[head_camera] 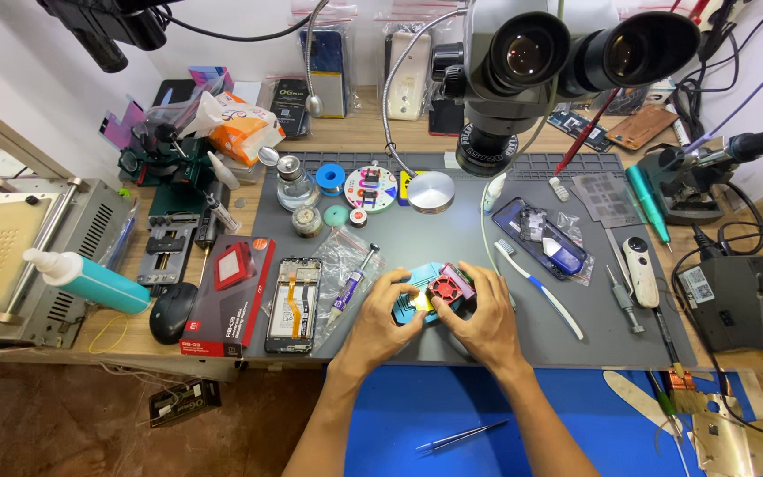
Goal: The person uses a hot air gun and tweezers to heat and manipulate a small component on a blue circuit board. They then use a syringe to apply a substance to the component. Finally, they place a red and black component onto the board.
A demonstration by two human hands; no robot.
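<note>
A small teal device with a red fan [441, 290] sits on the grey work mat [399, 238] near its front edge. My left hand [381, 322] grips the device's left side, fingers curled over its top. On the right side, my right hand [487, 314] clasps it, fingers wrapped round the edge by the fan. Both forearms reach in from the bottom. The device's lower half is hidden by my hands.
A stereo microscope [532, 71] hangs over the mat's back. A phone frame [293, 305], syringe tube [351, 284], toothbrush [536, 287] and screwdrivers [624, 300] lie around. Tweezers [461, 435] rest on the blue pad. A soldering station [752, 300] stands right, a teal bottle [90, 278] left.
</note>
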